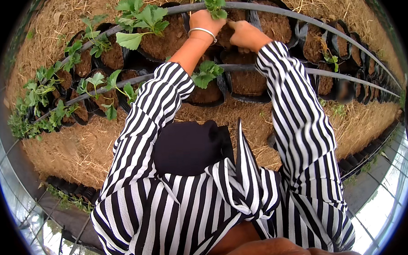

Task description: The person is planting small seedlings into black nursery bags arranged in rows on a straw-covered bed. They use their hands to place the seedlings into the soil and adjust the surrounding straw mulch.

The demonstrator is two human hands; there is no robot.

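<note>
My left hand (206,24), with a silver bangle at the wrist, is closed at the base of a leafy green seedling (215,5) that stands above the far irrigation pipe (253,6). Its fingertips are hidden, so its hold on the stem cannot be made out. Close by on the right, my right hand (246,35) points its index finger toward the left one, over the soil of a black plastic grow bag (227,35); its other fingers are curled. Nearer to me, another leafy plant (207,73) grows between my forearms.
Two rows of soil-filled black grow bags (248,83) curve across the view. The near grey pipe (121,84) runs over the closer row. Leafy plants (41,89) crowd the left end, and a partly withered plant (330,57) stands at the right. Straw-strewn ground (73,149) lies nearer me.
</note>
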